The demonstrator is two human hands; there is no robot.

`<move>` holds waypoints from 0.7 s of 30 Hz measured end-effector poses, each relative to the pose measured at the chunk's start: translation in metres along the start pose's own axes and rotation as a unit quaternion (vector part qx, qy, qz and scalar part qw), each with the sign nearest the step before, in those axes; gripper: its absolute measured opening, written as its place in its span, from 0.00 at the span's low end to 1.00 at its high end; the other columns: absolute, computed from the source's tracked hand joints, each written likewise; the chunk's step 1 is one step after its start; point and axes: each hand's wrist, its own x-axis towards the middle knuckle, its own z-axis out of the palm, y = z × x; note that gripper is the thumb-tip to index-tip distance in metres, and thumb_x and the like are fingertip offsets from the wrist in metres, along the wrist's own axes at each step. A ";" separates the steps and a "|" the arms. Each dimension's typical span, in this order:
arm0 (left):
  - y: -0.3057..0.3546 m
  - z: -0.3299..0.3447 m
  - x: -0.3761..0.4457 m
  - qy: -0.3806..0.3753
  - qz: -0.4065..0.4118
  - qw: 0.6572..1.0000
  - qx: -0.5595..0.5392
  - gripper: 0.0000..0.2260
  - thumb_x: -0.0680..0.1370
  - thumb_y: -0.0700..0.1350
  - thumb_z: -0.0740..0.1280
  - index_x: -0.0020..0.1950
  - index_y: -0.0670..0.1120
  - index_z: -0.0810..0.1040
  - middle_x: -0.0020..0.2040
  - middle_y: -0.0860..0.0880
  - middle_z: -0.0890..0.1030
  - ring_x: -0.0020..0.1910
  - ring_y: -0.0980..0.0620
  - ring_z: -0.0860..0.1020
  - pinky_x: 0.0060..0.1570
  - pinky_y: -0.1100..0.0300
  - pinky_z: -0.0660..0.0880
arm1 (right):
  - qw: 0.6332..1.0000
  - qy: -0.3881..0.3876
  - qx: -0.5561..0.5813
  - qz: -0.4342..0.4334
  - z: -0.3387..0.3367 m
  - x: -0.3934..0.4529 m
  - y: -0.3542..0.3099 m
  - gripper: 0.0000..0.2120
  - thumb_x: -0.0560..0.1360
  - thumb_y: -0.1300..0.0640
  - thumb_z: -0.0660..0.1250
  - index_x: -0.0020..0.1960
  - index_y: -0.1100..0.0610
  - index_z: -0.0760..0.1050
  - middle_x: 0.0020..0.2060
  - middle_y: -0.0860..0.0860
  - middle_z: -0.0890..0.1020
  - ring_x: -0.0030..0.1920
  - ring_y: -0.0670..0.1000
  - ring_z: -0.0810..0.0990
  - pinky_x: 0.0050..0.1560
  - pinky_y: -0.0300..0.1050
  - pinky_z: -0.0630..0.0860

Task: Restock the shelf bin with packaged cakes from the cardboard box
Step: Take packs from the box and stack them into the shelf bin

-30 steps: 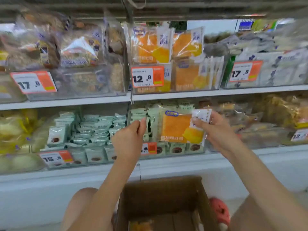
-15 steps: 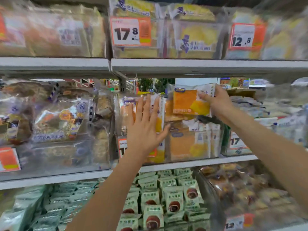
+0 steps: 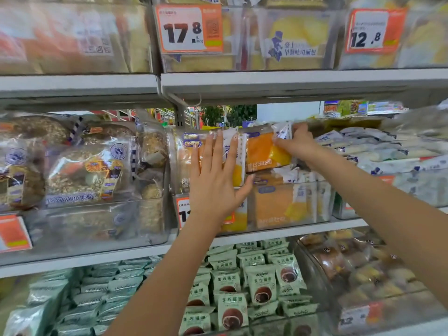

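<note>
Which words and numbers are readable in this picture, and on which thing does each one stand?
"17.8": orange price tag on the top shelf's middle bin.
"12.8": orange price tag on the top shelf's right bin.
"1": start of a price on the tag that the left hand mostly covers.
"生巧福团": green packets on the bottom shelf.
Print on the orange cake pack in the right hand is too blurred.

Price tag [image 3: 206, 213] on the clear bin [image 3: 286, 204] mostly hidden behind the left hand [image 3: 215, 180]; only a leading "1" readable. Right hand [image 3: 297, 141] fingertips buried behind the orange cake pack [image 3: 264, 152]. Left-shelf packages [image 3: 60, 40] blurred, print unreadable. Both arms cut off by bottom and right edges.
</note>
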 end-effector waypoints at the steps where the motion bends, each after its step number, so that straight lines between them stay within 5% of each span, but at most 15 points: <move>1: 0.000 -0.001 0.000 -0.013 0.000 1.000 0.000 0.33 0.78 0.65 0.48 0.77 0.47 0.57 0.77 0.42 0.56 0.77 0.43 0.53 0.74 0.44 0.49 | 1.000 -0.001 0.000 0.011 -0.002 -0.003 0.000 0.39 0.73 0.44 0.68 0.73 0.59 0.51 0.71 0.60 0.60 0.69 0.62 0.65 0.68 0.56 0.67; 6: 0.002 -0.015 -0.008 -0.027 -0.019 0.999 -0.043 0.33 0.79 0.64 0.41 0.78 0.46 0.55 0.78 0.43 0.54 0.77 0.44 0.51 0.74 0.43 0.48 | 0.996 0.080 0.003 -0.038 -0.017 -0.039 0.001 0.31 0.75 0.50 0.68 0.70 0.60 0.58 0.68 0.61 0.64 0.67 0.61 0.67 0.64 0.53 0.67; 10: 0.014 -0.025 -0.070 -0.009 0.041 0.995 -0.088 0.27 0.81 0.58 0.49 0.76 0.45 0.62 0.76 0.42 0.61 0.75 0.43 0.59 0.72 0.44 0.56 | 0.981 0.099 0.039 -0.163 -0.014 -0.100 0.022 0.19 0.76 0.58 0.66 0.64 0.60 0.66 0.59 0.56 0.72 0.59 0.54 0.72 0.59 0.47 0.71; 13: 0.027 -0.034 -0.128 0.025 0.091 0.982 -0.165 0.12 0.78 0.48 0.59 0.56 0.43 0.74 0.56 0.40 0.77 0.50 0.41 0.78 0.45 0.52 0.72 | 0.964 0.082 0.092 -0.235 -0.003 -0.159 0.045 0.11 0.77 0.63 0.61 0.59 0.58 0.70 0.52 0.50 0.73 0.53 0.49 0.73 0.55 0.46 0.73; 15: 0.031 -0.041 -0.159 0.024 0.085 0.973 -0.213 0.05 0.77 0.45 0.61 0.47 0.43 0.71 0.46 0.42 0.77 0.37 0.46 0.74 0.34 0.58 0.68 | 0.954 0.074 0.105 -0.270 0.009 -0.198 0.065 0.08 0.78 0.63 0.59 0.55 0.55 0.70 0.49 0.49 0.74 0.50 0.49 0.75 0.52 0.43 0.73; 21: 0.047 -0.036 -0.290 -0.212 0.010 0.951 -0.223 0.09 0.75 0.49 0.58 0.45 0.45 0.73 0.43 0.48 0.76 0.33 0.49 0.75 0.23 0.62 0.61 | 0.971 -0.091 0.052 -0.213 0.076 -0.315 0.161 0.14 0.75 0.67 0.59 0.50 0.49 0.72 0.46 0.44 0.74 0.46 0.39 0.74 0.48 0.30 0.69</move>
